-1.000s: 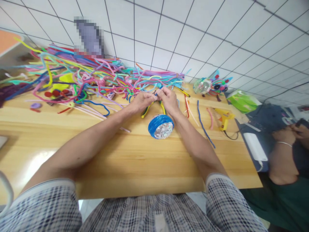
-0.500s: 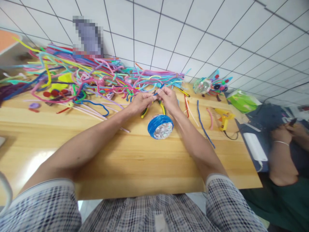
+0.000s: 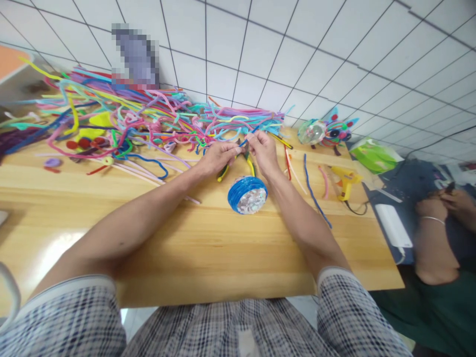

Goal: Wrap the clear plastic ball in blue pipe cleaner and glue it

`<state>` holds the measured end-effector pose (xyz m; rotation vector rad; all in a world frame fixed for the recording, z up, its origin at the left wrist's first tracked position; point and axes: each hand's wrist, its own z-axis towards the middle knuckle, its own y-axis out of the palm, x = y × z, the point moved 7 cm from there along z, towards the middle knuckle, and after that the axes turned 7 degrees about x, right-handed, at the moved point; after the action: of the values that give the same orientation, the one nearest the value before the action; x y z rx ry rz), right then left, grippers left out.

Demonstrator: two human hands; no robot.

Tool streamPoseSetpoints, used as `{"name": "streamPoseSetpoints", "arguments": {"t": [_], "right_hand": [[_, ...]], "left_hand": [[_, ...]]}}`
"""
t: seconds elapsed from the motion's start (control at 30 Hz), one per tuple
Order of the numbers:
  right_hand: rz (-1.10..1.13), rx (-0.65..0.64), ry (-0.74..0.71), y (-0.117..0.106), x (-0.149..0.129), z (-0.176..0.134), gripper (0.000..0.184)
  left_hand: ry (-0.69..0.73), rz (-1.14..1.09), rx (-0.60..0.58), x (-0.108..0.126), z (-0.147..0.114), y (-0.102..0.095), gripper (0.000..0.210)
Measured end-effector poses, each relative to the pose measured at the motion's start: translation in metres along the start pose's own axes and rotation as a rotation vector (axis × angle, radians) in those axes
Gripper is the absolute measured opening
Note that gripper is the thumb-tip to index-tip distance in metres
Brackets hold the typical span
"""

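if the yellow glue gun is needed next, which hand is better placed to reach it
Probably the right hand: the yellow glue gun lies to its right, and the left hand is farther off. Both hands appear to hold a blue pipe cleaner.

A wooden table carries pipe cleaners, pliers and a glue gun.
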<state>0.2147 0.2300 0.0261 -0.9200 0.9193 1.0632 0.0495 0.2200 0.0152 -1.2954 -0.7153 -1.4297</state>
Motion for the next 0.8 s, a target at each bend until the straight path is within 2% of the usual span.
{"name": "streamPoseSetpoints", "arguments": {"t": [0.1,0.33,0.53,0.63,0.8], "right_hand": [[-0.006,0.006,-0.011,0.001,-0.002,-0.001,0.049],[0.041,0.08,0.004,-0.008,-0.001,0.003,0.06],[0.031,-0.045,0.07,0.005,0.013,0.002,0.066],[-0.061,-0.05,0.054,0.009,0.015,0.0,0.069],[-0.136,-0.03,-0.003,0.009,0.008,-0.001,0.065]], "left_hand": [[-0.039,0.033,0.015,-0.005,0.001,-0.001,0.051],[0.005,-0.029,0.037,-0.002,-0.002,-0.002,0.037],[0.02,0.036,0.063,-0.007,0.003,-0.005,0.045],[0.004,0.068,0.039,-0.008,0.003,-0.006,0.045],[0.081,0.206,-0.061,0.002,-0.002,0.001,0.044]]}}
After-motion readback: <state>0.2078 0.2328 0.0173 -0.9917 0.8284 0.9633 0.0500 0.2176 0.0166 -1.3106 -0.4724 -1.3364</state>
